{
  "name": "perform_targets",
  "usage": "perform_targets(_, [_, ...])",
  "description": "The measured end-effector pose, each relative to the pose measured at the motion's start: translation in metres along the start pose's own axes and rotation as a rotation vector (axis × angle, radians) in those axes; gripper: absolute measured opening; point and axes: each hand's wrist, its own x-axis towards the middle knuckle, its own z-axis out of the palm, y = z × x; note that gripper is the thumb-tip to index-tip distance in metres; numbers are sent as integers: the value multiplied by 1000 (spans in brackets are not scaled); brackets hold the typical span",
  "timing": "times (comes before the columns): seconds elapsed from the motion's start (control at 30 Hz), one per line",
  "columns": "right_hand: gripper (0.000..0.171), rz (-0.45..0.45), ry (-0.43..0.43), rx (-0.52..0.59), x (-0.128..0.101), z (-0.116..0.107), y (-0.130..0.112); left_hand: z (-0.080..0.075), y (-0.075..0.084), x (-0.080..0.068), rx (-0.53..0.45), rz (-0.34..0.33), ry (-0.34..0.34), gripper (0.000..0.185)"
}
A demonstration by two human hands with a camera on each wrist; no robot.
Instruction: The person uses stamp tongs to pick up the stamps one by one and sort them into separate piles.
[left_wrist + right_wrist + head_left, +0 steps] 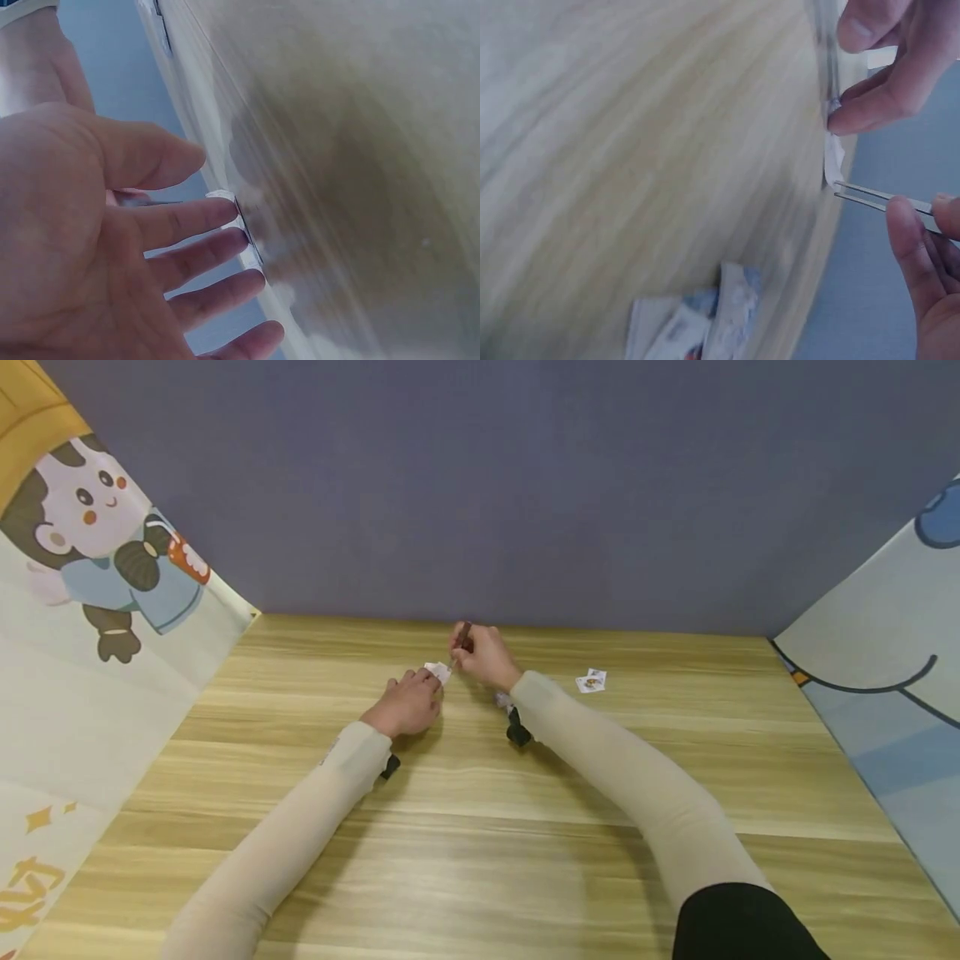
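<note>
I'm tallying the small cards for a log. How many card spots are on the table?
2: a white stack under the left hand, with the right hand bringing tweezers to it; loose cards lie right of the right hand. More may be hidden.

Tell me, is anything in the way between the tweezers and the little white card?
Nothing visible. The tweezers in the right hand point straight at the white card, which the left hand holds down on the table.

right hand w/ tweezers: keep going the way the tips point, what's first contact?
Most likely the small white card under the left hand's fingertips. In the right wrist view, the tweezers in the right hand already point at its edge, almost touching; the exact gap is unclear.
</note>
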Motion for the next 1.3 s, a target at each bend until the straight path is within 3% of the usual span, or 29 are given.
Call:
perform_targets(0.33, [7, 1, 27, 85, -20, -35, 2, 0, 3, 6, -39, 24, 50, 49])
perform_targets(0.57, [7, -6, 46, -27, -39, -70, 10, 0, 22, 10, -71, 116, 84, 48])
perform_targets(0.67, [4, 16, 35, -34, -49, -80, 18, 1, 32, 12, -54, 151, 69, 46])
perform_targets(0.97, [6, 117, 7, -34, -68, -85, 40, 11, 54, 17, 0, 292, -20, 41])
perform_targets(1.3, [3, 127, 0, -40, -74, -84, 42, 16, 66, 17, 17, 329, -36, 40])
